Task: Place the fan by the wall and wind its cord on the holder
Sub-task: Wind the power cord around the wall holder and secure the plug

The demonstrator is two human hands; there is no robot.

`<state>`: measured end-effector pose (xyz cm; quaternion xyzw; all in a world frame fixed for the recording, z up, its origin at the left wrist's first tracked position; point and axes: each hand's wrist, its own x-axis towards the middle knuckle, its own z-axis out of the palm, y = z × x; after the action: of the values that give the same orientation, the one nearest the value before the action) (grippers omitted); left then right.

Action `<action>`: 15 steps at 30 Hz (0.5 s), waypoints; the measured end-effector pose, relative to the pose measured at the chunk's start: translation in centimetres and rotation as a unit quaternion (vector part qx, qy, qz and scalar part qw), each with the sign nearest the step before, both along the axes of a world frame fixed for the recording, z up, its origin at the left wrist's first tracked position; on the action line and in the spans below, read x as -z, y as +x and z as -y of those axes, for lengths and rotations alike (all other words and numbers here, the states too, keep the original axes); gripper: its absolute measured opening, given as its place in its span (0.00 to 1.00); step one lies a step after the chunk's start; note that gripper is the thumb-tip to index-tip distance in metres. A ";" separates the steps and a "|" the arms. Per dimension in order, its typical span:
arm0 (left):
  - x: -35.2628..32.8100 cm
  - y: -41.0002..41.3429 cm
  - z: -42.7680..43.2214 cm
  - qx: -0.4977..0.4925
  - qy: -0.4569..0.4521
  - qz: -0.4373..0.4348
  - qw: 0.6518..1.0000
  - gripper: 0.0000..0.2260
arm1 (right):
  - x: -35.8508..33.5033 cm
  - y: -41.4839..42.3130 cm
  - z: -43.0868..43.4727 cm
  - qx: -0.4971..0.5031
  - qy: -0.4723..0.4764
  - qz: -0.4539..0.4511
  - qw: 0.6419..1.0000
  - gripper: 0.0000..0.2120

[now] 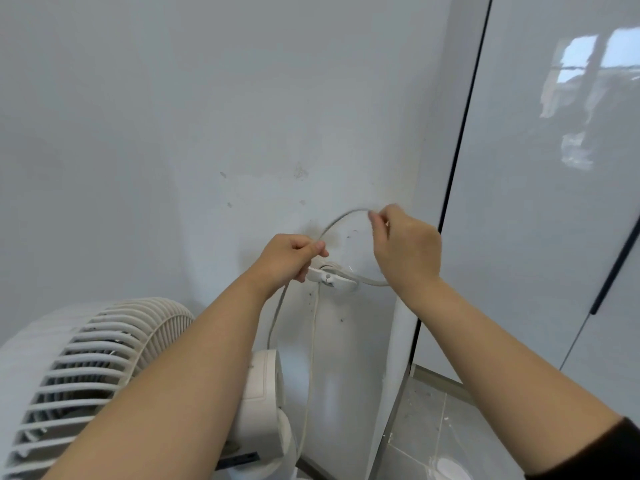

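Note:
A white fan [86,375] stands at the lower left, close to the white wall [207,133]. Its thin white cord [341,218] arcs between both hands above a small white holder [334,277] fixed to the wall. My left hand [289,256] pinches the cord just left of the holder. My right hand [407,249] pinches the cord's upper arc to the right. One turn of cord lies over the holder, and more cord hangs down towards the fan's base [263,410].
A glossy white cabinet [554,202] with a dark vertical edge stands to the right of the wall. A dark handle [613,271] runs along its door. Grey tiled floor [433,427] shows at the lower right.

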<state>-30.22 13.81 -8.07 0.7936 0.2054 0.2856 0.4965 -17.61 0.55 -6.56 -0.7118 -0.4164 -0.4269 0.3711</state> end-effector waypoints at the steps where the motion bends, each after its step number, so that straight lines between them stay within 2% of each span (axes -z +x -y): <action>1: 0.1 0.1 -0.3 -0.026 0.009 -0.006 1.000 0.13 | -0.3 0.1 0.2 -0.038 0.036 -0.056 0.997 0.15; 3: 0.6 0.3 -1.1 -0.100 0.066 -0.079 0.990 0.15 | -1.2 0.2 0.7 -0.100 0.110 -0.155 0.977 0.13; 6: 1.6 0.3 -3.0 -0.207 0.114 -0.234 0.943 0.19 | -2.4 0.5 1.2 -0.116 0.192 -0.215 0.951 0.14; 8: 1.6 0.1 -3.5 -0.256 0.103 -0.253 0.927 0.22 | -2.7 0.8 1.1 -0.123 0.199 -0.239 0.942 0.15; 10: 1.3 0.2 -3.5 -0.282 0.034 -0.178 0.942 0.24 | -2.5 0.7 1.0 -0.126 0.181 -0.245 0.944 0.15; 12: 0.8 -0.1 -3.3 -0.300 -0.041 -0.047 0.952 0.27 | -2.2 0.5 0.9 -0.131 0.166 -0.247 0.945 0.15; 15: -0.1 -0.1 -2.1 -0.238 -0.133 0.078 0.959 0.27 | -1.8 0.4 0.7 -0.132 0.154 -0.260 0.944 0.14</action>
<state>-30.31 15.90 -7.96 0.6237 0.3853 0.4265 0.5298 -17.19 -0.11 -4.77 -0.6708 -0.3250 -0.2330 0.6246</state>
